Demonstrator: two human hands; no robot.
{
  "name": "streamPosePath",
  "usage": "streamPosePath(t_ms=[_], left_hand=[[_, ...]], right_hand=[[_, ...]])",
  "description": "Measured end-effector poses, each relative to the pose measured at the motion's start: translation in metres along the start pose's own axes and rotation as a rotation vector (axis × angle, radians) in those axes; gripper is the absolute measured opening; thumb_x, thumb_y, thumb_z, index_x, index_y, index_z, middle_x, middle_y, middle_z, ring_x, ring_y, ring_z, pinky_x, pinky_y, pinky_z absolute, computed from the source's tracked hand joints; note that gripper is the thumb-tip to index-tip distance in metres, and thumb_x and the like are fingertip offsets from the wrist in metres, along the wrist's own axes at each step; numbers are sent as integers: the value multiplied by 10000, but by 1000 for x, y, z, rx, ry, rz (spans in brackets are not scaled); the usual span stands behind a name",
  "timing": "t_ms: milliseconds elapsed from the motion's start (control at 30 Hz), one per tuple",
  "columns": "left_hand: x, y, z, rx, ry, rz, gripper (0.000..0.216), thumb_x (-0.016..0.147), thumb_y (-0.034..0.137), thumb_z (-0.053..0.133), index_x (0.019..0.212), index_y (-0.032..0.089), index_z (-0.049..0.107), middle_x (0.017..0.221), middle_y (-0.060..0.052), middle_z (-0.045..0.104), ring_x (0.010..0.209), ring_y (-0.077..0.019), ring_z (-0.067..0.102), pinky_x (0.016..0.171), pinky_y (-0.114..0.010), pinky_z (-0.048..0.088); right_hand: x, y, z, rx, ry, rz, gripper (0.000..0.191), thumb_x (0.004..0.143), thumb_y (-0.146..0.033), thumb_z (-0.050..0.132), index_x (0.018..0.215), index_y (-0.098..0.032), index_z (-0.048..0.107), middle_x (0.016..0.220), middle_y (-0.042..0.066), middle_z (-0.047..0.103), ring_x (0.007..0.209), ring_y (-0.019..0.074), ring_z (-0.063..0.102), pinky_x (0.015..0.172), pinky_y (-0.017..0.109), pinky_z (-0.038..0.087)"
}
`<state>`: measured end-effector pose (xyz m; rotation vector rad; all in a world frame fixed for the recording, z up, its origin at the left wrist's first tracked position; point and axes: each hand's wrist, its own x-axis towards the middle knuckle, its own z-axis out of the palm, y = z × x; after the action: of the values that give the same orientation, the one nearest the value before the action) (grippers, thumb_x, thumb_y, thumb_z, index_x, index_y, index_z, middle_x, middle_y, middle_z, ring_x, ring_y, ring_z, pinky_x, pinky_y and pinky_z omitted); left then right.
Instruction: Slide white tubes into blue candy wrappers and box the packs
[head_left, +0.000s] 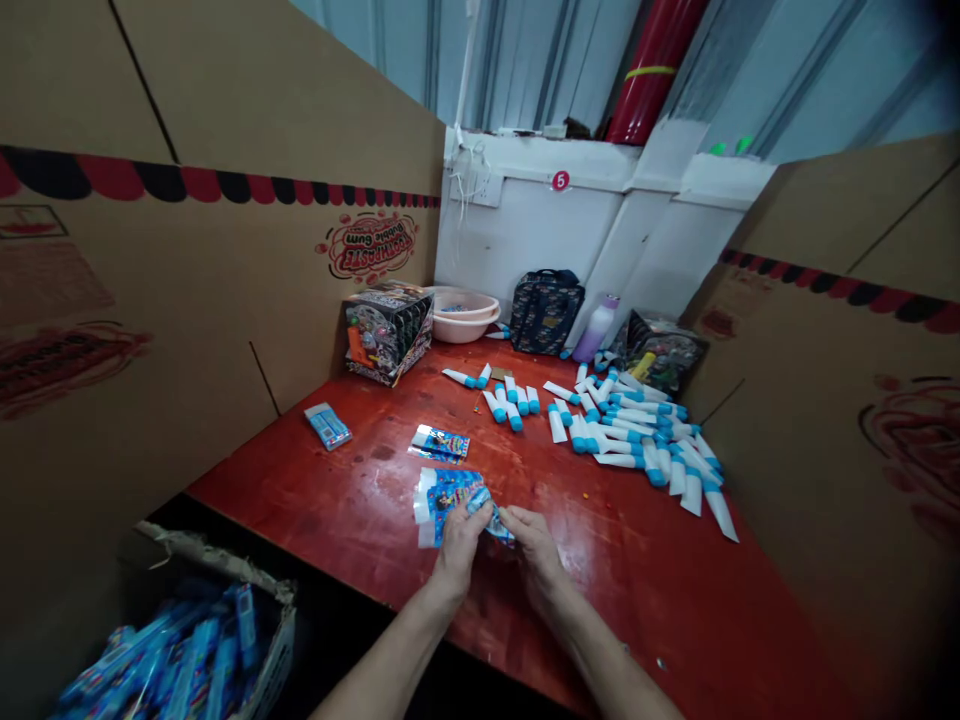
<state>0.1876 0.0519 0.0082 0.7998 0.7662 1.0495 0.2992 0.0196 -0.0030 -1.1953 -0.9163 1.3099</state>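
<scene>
Glossy flat wrapper (450,497), pinched by both hands

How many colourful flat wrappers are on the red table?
2: one blue printed flat wrapper held by both hands, left hand and right hand, and another wrapper lying just behind it. More may be hidden.

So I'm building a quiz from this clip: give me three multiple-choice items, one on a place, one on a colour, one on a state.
1. Where do the white tubes lie?
A. right of the hands
B. in the basin
C. in the carton

2. What colour are the tube caps?
A. red
B. blue
C. black

3. What do the left hand and right hand do?
A. rest flat
B. hold a blue packet together
C. grip a bottle

Answers: 1 A, the pile spreads over the red table on the right; 2 B, the caps look blue; 3 B, fingers of both pinch the packet.
</scene>
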Motion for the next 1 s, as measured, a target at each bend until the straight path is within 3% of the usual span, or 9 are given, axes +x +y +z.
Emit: streamPosePath(t_ms=[200,300,367,433,500,733,867,933,1000], left_hand=[[29,7,-7,-73,-9,-106,213,695,336,690,676,162,568,500,33,511,352,-84,409,358,-220,275],[45,10,-13,-111,87,-157,253,696,379,676,660,176,527,425,57,462,289,-69,357,338,-207,234],[53,14,-18,-138,142,-174,264,680,384,682,662,184,510,407,60,457,282,-76,367,330,-200,218],[59,20,-22,-157,178,-165,270,677,381,686,654,186,500,399,56,458,289,-87,388,331,-201,237],[61,26,-28,-188,203,-154,263,684,366,689,648,179,507,421,41,486,321,-98,427,348,-209,296],[57,37,-54,-333,228,-238,160,766,265,630,683,146,563,505,-8,564,417,-133,526,434,-244,424],[50,36,-58,-356,232,-256,131,785,227,599,694,137,573,537,-29,603,417,-142,545,434,-252,440],[43,36,-58,-367,234,-253,115,784,220,597,711,133,578,559,-35,623,419,-141,553,432,-249,439],[35,36,-60,-371,236,-236,132,788,234,597,707,131,579,537,-31,615,413,-140,550,430,-243,432]], right_hand=[[43,-14,-22,-389,-180,-65,481,886,-516,420,634,-157,619,558,12,563,535,141,491,512,240,361],[92,-33,-42,-837,32,-320,325,882,-416,459,760,-173,637,780,47,607,735,186,556,679,289,440],[130,-47,-57,-1155,184,-456,251,881,-329,474,990,-168,632,1089,112,577,984,234,535,842,334,423],[162,-56,-69,-1416,277,-429,310,898,-294,466,1157,-159,571,1288,147,476,1108,263,478,898,351,390],[179,-58,-77,-1560,262,-358,299,920,-266,439,1170,-153,558,1281,148,485,1096,256,489,882,330,383],[137,-43,-66,-1751,40,-265,291,963,-336,362,1068,-175,580,960,88,609,866,211,570,716,284,354],[123,-49,-55,-1863,13,-421,335,946,-230,343,1214,-185,537,1178,136,563,1013,259,512,760,323,332],[126,-50,-51,-1901,-71,-481,419,911,-160,372,1318,-198,463,1332,141,478,1123,281,450,795,344,322],[130,-51,-49,-1909,-186,-472,441,902,-134,376,1325,-224,463,1321,130,500,1121,268,457,812,348,317]])
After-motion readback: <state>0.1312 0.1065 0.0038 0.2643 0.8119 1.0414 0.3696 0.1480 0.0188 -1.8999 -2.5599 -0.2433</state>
